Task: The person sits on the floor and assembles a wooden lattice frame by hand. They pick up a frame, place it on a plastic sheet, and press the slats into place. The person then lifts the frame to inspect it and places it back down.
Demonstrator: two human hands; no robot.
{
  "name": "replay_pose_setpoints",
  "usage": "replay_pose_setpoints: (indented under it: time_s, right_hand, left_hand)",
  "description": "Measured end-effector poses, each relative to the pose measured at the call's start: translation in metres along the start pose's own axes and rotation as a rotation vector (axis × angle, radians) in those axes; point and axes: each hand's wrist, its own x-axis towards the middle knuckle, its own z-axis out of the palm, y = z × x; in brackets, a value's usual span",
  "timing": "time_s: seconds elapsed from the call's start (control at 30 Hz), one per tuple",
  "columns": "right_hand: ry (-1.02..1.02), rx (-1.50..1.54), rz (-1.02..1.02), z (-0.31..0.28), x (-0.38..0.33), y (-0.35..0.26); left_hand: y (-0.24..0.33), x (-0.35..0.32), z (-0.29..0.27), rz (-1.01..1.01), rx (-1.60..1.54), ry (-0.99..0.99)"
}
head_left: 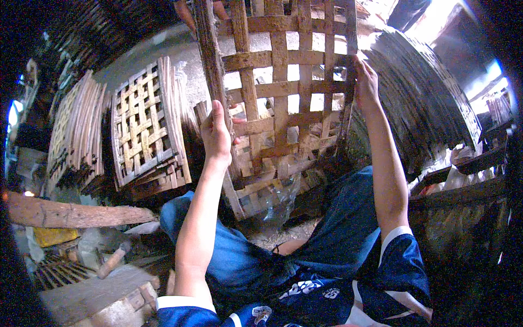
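Note:
A woven bamboo panel (279,57) stands tilted in front of me, its flat strips crossing with square gaps between them. My left hand (217,135) is closed around its left frame strip, thumb on the near side and fingertips showing behind the lattice. Higher up, my right hand (366,82) grips the panel's right edge, its fingers partly hidden by the frame. Below the held panel, more woven strips (261,196) show near my knees, beside a piece of clear plastic (280,204). Whether these strips belong to a separate panel, I cannot tell.
Stacks of similar lattice panels (143,120) lean at the left, with a large stack (422,92) at the right. A wooden beam (81,211) lies left of my knee, above a hammer-like tool (114,260) and a block (109,297). Another person's legs (188,16) show at the far side.

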Motion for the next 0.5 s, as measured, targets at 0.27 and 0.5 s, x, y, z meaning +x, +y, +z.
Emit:
replay_pose_setpoints:
  time_s: [0.27, 0.5]
  right_hand:
    - [0.111, -0.038, -0.050, 0.007, -0.003, -0.007]
    - [0.156, -0.133, -0.066, -0.015, 0.009, 0.002]
  left_hand:
    - [-0.005, 0.002, -0.001, 0.019, -0.017, -0.003]
    - [0.000, -0.003, 0.000, 0.035, -0.101, 0.034]
